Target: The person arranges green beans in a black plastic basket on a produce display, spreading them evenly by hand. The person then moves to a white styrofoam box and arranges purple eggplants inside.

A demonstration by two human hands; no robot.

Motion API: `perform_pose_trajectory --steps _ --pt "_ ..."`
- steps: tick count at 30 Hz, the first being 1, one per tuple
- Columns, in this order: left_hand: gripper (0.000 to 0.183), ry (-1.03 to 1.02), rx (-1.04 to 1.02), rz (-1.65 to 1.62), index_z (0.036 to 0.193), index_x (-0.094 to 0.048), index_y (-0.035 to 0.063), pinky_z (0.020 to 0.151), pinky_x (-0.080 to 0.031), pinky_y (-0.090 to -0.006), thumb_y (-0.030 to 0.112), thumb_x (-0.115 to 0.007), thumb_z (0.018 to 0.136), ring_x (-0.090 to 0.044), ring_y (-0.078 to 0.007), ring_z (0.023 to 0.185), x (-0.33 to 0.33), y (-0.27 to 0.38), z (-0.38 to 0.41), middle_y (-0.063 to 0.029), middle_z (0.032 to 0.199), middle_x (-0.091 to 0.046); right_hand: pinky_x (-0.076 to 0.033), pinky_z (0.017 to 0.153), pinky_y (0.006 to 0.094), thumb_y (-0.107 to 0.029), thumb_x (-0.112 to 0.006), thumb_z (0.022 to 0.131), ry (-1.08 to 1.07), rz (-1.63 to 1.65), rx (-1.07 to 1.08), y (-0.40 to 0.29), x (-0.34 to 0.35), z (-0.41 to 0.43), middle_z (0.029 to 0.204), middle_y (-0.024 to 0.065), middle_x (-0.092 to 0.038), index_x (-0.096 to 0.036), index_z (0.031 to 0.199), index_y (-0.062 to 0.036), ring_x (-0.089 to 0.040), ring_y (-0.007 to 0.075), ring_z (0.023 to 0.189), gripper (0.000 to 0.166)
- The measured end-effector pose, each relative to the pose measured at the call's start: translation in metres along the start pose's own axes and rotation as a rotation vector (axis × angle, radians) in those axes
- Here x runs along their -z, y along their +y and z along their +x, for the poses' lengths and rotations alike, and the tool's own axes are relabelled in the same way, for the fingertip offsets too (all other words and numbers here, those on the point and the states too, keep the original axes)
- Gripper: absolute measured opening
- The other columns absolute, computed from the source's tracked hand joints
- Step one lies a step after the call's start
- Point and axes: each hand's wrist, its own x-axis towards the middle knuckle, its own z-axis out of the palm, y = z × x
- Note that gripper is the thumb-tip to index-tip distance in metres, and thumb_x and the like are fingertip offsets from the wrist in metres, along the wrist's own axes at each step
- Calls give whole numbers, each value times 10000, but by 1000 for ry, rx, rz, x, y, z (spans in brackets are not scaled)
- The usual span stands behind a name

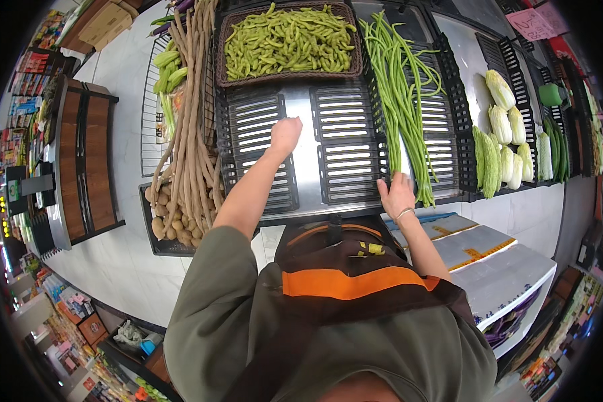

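Observation:
My left hand [286, 134] is curled into a fist above the metal display shelf [306, 176], between black slatted mats [345, 113]; nothing shows in it, though the palm is hidden. My right hand [397, 195] is at the shelf's front edge, its fingers over the lower ends of some long green beans [389, 90] beside a black plastic divider [377, 120]. Whether those fingers grip the beans or only rest there is hidden. Behind the mats, green soybean pods [291, 42] fill a brown woven basket [286, 80].
Long brown yams [193, 85] lie at left over a crate of potatoes [181, 226]. Bitter melons [487, 161] and small napa cabbages [501, 90] sit at right. White foam boxes [502, 271] are stacked beside my right arm. A wood-panelled counter [85, 161] stands far left.

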Motion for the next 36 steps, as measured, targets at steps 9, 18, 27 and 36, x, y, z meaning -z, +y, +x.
perform_pose_trajectory --steps 9,18,27,36 --pt "464 -28 535 -2521 555 -280 140 562 -280 -274 243 -446 975 -281 -121 550 58 9 -114 18 554 -255 -472 838 413 -190 -663 805 -235 337 424 -101 -71 59 1008 117 -571 -597 982 -67 -529 317 998 226" --pt "457 28 814 -2521 554 -293 140 566 -300 -271 244 -461 965 -300 -124 556 58 23 -202 13 568 -293 -486 850 395 -226 -710 771 -315 235 427 -144 -139 111 1007 66 -582 -663 954 -128 -537 269 1017 212" --pt "445 21 905 -2322 574 -292 141 549 -281 -271 264 -466 964 -290 -124 553 58 27 -206 11 571 -281 -494 817 385 -231 -691 789 -301 184 378 -158 -151 112 904 72 -637 -701 821 -107 -592 278 913 128" --pt "438 2 866 -2295 581 -293 136 544 -274 -272 268 -483 953 -288 -121 552 66 20 -196 10 572 -284 -529 767 413 -199 -617 815 -421 -84 377 -153 -146 112 934 142 -671 -710 835 -52 -651 321 893 175"
